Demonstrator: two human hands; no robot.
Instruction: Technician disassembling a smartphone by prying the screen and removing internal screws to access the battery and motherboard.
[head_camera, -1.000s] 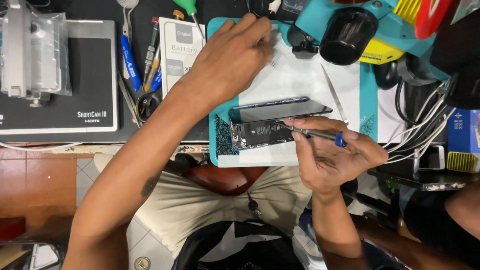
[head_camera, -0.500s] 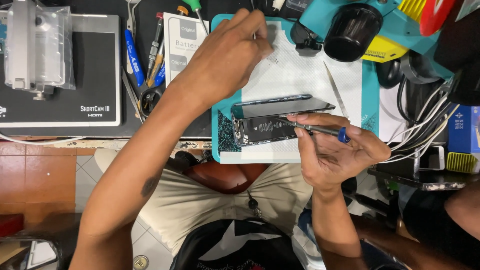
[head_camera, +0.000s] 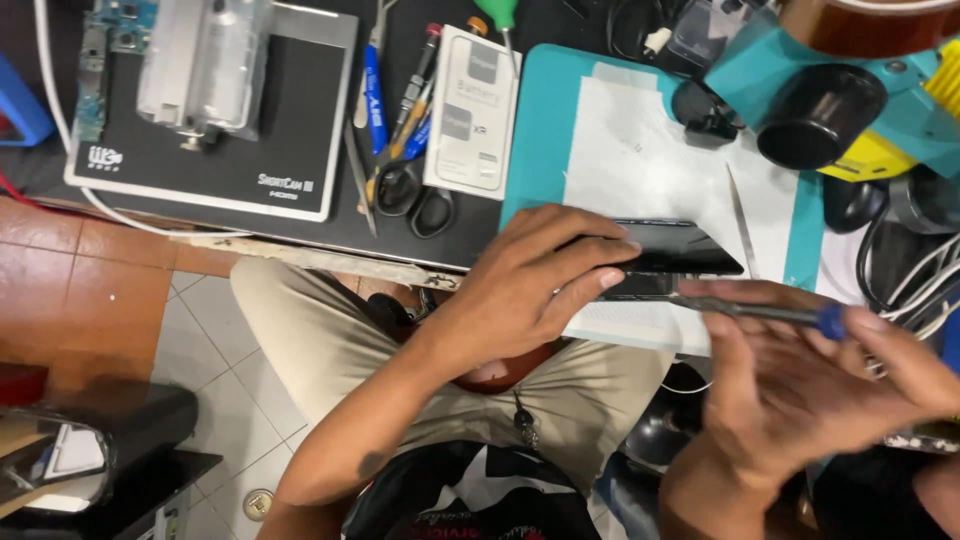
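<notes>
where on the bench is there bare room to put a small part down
The white sheet on the teal mat is bare above the opened phone, between the white box and the loose tweezers. Crowded: the tool pile left of the box, the microscope corner, and around both hands.

white flat battery box (head_camera: 472, 112) beside scissors, black grey-rimmed panel (head_camera: 225, 115) far left
</notes>
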